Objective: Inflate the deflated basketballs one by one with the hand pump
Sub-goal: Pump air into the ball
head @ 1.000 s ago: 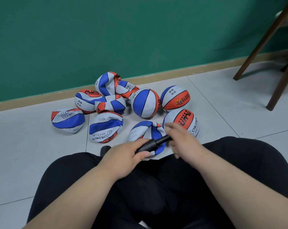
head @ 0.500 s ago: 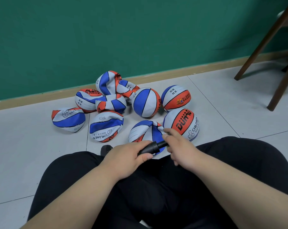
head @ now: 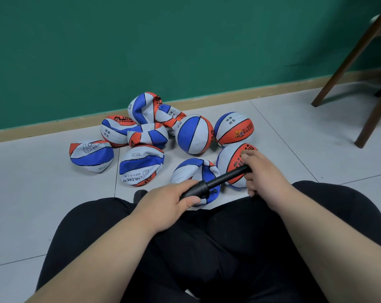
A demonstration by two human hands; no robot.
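Observation:
A black hand pump [head: 215, 181] lies slanted between my hands above my lap. My left hand [head: 167, 202] grips its thick barrel. My right hand [head: 264, 171] grips the far handle end, with the thin rod drawn out between the two hands. Under the pump lies a crumpled blue, white and orange basketball [head: 194, 171]. Behind my right hand stands a round ball [head: 231, 162]. Two more round balls [head: 195, 134] [head: 233, 129] stand farther back. Several flat, folded balls [head: 141, 164] lie to the left.
My black-trousered legs [head: 207, 248] fill the foreground on grey floor tiles [head: 43, 193]. A green wall [head: 163, 40] with a wooden skirting board runs behind the balls. Dark wooden chair legs [head: 347, 62] stand at the right.
My right hand has moved right and away from my left hand, drawing the pump's rod out longer. The left hand has stayed on the barrel.

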